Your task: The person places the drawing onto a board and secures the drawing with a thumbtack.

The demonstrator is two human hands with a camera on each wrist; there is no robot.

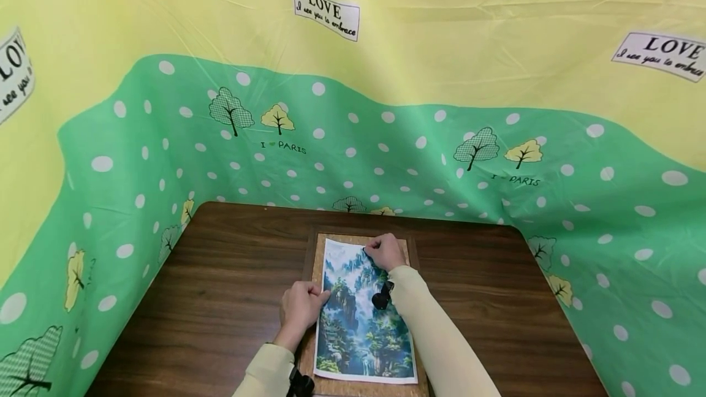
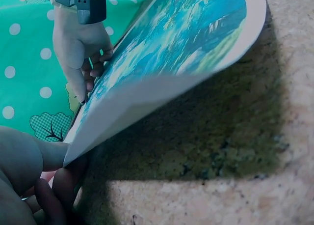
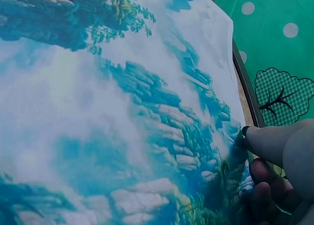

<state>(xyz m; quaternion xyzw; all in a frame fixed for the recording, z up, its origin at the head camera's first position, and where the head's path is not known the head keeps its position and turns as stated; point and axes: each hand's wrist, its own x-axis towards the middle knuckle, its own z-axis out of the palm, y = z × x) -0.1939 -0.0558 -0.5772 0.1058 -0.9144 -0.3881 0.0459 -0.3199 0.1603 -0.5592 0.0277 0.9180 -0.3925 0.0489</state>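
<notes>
A portrait print of misty mountains and waterfalls [image 1: 353, 317] lies over a cork board [image 1: 318, 262] with a brown frame. My left hand [image 1: 302, 308] pinches the print's left edge between thumb and fingers. In the left wrist view, the near part of the print [image 2: 132, 104] curves up off the cork [image 2: 206, 195], leaving a shadow below. At the upper edge my right hand [image 1: 388, 251] has its fingertips on the print. A small black pin [image 3: 245, 131] shows at the tip of its thumb; the fingers are bent beneath, partly hidden.
The board rests on a dark wooden table [image 1: 237, 274]. A green and yellow patterned cloth [image 1: 386, 139] hangs around the table's back and sides. Each wrist carries a small black camera [image 1: 380, 298].
</notes>
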